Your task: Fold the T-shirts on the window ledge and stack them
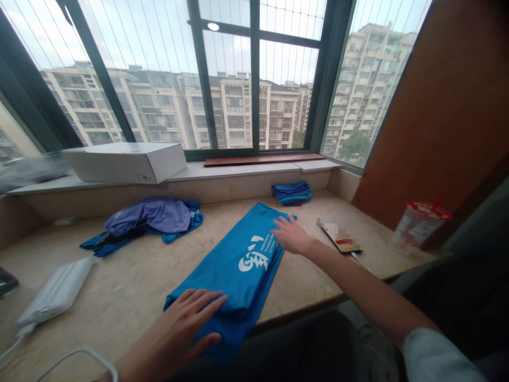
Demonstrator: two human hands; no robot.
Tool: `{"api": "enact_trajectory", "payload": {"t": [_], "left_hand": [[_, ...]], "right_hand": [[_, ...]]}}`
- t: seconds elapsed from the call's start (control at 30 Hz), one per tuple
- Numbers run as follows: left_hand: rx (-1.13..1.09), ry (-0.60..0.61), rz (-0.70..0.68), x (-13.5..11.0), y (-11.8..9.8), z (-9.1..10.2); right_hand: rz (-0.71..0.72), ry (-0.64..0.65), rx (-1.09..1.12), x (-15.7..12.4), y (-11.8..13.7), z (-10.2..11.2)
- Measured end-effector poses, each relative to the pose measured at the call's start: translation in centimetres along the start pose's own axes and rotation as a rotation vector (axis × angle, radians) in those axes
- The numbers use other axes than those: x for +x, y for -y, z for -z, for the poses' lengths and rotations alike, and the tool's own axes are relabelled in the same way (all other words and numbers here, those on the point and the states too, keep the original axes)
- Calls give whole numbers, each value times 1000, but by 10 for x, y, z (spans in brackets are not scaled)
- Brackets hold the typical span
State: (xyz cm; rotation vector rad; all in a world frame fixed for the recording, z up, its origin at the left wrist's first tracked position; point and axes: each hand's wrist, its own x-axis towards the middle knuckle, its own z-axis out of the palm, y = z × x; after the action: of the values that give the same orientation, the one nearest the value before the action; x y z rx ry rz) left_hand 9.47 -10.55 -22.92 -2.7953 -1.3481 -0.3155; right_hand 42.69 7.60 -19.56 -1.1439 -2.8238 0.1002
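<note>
A blue shirt with white printed lettering lies folded lengthwise on the stone counter, its near end hanging past the front edge. My left hand rests on the near end of the cloth, fingers stretched out. At the far right corner of the shirt, my right hand lies on the fabric with its fingers spread. Behind it sits a small folded stack of blue and purple cloth. Further left, a crumpled purple and blue garment is heaped on the counter.
A white power bank with a cable is at the left. On the right are a phone with a cable and a plastic cup with a straw. A white box and a reddish board sit on the window ledge.
</note>
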Motion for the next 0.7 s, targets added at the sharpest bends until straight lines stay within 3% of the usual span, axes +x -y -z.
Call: {"api": "enact_trajectory", "payload": {"t": [0.13, 0.27, 0.37, 0.57, 0.7], "left_hand": [[10, -95, -10, 2, 6, -13], [16, -111, 2, -14, 7, -25], [52, -105, 6, -27, -3, -37], [162, -197, 3, -40, -16, -53], [116, -227, -76, -46, -22, -42]], "right_hand": [[255, 63, 145, -31, 52, -31], [222, -81, 167, -87, 95, -67], [239, -201, 91, -110, 109, -93], [232, -578, -132, -104, 115, -144], [215, -702, -90, -101, 118, -146]]}}
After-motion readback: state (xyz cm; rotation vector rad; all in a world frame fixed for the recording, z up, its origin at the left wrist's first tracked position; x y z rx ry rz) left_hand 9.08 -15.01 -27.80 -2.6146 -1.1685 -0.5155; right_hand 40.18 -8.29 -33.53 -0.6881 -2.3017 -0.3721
